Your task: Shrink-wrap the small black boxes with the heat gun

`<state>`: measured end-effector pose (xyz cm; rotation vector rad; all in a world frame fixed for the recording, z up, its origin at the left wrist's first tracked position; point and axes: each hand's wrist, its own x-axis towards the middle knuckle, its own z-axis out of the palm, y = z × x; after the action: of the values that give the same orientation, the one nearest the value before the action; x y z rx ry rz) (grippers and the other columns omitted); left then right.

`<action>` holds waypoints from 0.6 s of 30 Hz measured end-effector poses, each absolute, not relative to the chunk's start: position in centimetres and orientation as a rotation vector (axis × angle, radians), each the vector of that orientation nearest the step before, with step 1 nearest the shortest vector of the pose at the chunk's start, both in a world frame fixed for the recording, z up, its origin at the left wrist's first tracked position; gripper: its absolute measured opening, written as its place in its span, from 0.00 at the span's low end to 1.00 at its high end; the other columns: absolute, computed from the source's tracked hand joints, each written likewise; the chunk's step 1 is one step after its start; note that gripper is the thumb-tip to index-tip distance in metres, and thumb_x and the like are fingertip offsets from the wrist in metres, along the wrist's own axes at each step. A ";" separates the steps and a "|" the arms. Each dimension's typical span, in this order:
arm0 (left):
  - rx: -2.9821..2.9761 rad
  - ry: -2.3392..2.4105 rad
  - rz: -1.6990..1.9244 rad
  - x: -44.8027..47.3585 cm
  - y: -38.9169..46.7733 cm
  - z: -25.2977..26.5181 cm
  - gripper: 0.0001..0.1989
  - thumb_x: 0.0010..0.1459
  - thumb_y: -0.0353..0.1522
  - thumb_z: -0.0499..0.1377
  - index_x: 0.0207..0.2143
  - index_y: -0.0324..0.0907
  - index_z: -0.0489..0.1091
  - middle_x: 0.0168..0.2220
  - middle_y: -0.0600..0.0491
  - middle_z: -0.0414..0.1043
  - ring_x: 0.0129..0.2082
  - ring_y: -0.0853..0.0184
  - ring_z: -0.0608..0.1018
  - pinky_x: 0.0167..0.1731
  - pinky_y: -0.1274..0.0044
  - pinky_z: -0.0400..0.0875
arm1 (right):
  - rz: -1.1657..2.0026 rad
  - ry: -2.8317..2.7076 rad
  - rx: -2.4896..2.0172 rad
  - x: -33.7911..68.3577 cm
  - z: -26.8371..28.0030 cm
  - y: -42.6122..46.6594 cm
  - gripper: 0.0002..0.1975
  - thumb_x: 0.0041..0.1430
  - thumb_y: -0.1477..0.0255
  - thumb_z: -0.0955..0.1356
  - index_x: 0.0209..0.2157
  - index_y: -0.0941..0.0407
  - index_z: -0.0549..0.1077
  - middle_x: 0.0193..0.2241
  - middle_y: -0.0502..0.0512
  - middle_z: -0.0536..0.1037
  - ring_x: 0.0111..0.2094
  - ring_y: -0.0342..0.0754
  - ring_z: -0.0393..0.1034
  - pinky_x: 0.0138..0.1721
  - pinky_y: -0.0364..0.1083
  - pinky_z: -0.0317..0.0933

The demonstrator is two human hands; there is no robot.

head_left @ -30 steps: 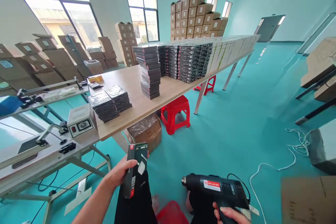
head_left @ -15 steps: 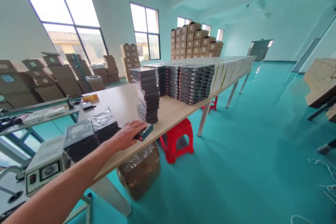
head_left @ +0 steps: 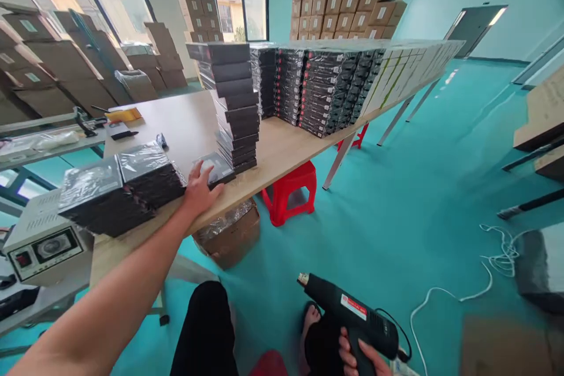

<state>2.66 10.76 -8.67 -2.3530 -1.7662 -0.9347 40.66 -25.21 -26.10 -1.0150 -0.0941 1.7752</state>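
Observation:
My left hand [head_left: 200, 189] is at the near edge of the table, fingers and thumb spread, touching the near left corner of a flat, film-wrapped dark box [head_left: 219, 168]. That box lies flat against the foot of a tall, uneven stack of dark boxes [head_left: 240, 103]. Low in the view, my right hand [head_left: 359, 352] is wrapped round the handle of a black heat gun [head_left: 352, 310]. Its metal nozzle points up and left, away from the boxes. Two film-wrapped bundles of boxes [head_left: 121, 185] sit left of my left hand.
Wrapped box stacks [head_left: 328, 91] line the long table [head_left: 286, 144]. Below its edge are a red stool [head_left: 291, 191] and an open carton [head_left: 233, 235]. A control unit [head_left: 46, 241] stands at left. White cable [head_left: 440, 291] trails over the floor at right.
The view has tipped downward, bringing the heat gun and my right hand into sight. The small box under my left hand has moved from the table's edge to the stack's foot.

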 end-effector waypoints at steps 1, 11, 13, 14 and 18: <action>-2.332 -1.761 -0.944 2.8 10.7 -8.8 0.29 0.54 0.40 0.56 0.57 0.40 0.59 0.65 0.43 0.41 0.64 0.54 0.49 0.61 0.64 0.48 | 1.777 -0.018 -0.973 40.8 -26.6 -26.7 0.15 0.44 0.62 0.74 0.34 0.50 0.73 0.25 0.48 0.71 0.23 0.41 0.66 0.19 0.39 0.62; -2.449 -1.712 -0.781 3.9 10.6 -8.6 0.22 0.55 0.35 0.56 0.53 0.41 0.61 0.65 0.45 0.43 0.62 0.54 0.53 0.60 0.62 0.50 | 1.862 0.235 -0.724 42.3 -27.1 -30.1 0.16 0.51 0.70 0.70 0.42 0.58 0.66 0.28 0.48 0.64 0.22 0.36 0.57 0.19 0.33 0.56; -2.464 -1.715 -0.756 4.1 10.7 -8.6 0.22 0.55 0.34 0.56 0.52 0.41 0.60 0.65 0.45 0.43 0.62 0.54 0.54 0.60 0.61 0.50 | 1.870 0.274 -0.706 42.3 -27.0 -30.5 0.15 0.53 0.70 0.69 0.42 0.58 0.66 0.28 0.49 0.63 0.21 0.36 0.55 0.19 0.34 0.57; -2.471 -1.716 -0.742 4.1 10.8 -8.6 0.22 0.55 0.34 0.56 0.52 0.40 0.60 0.65 0.45 0.43 0.62 0.54 0.54 0.60 0.61 0.50 | 1.875 0.294 -0.703 42.3 -27.0 -30.6 0.14 0.54 0.69 0.68 0.42 0.58 0.66 0.28 0.49 0.62 0.21 0.36 0.55 0.19 0.34 0.57; -2.482 -1.712 -0.681 4.1 10.9 -8.6 0.22 0.56 0.33 0.56 0.53 0.40 0.59 0.64 0.46 0.43 0.62 0.54 0.53 0.61 0.60 0.47 | 1.897 0.337 -0.725 42.2 -27.1 -30.6 0.14 0.54 0.69 0.67 0.42 0.57 0.67 0.28 0.49 0.61 0.21 0.37 0.53 0.19 0.35 0.57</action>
<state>4.06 10.90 -8.63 -2.4825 -1.7121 -0.6809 42.18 -30.62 -27.08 -0.7254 0.3368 1.8968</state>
